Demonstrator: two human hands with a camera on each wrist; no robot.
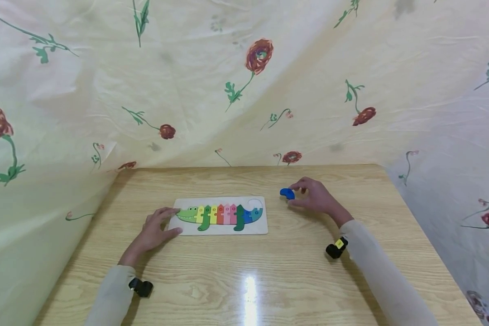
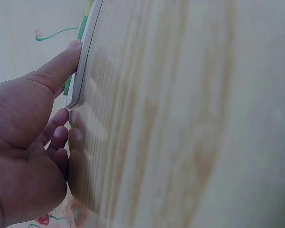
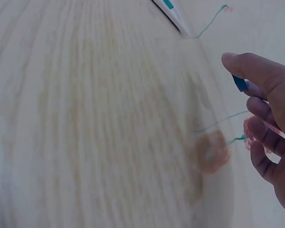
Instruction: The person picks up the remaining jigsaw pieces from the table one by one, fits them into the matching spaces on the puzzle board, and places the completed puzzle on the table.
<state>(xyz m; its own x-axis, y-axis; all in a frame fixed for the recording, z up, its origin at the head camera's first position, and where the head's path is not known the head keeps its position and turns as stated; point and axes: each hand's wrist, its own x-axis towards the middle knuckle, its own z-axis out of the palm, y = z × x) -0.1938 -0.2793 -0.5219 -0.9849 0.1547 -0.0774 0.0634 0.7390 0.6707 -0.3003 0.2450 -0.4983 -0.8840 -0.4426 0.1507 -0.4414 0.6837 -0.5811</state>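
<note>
A white puzzle board [image 1: 220, 231] lies flat on the table, with a colourful crocodile [image 1: 227, 214] made of interlocking pieces in it. At the crocodile's tail tip, on the right, a curved pale recess [image 1: 254, 203] shows. My left hand [image 1: 156, 228] rests at the board's left end; its thumb [image 2: 66, 61] touches the board near the corner, and the index fingertip is by the snout. Right of the board, my right hand [image 1: 314, 197] pinches a curved blue puzzle piece [image 1: 287, 194] above the table. In the right wrist view, thumb and fingers hide most of that piece [image 3: 240, 83].
The light wooden table [image 1: 212, 276] reflects a bright light near its front. A cream cloth [image 1: 203, 90] with printed red flowers hangs behind the table and along both sides. A small black wrist camera sits on each sleeve.
</note>
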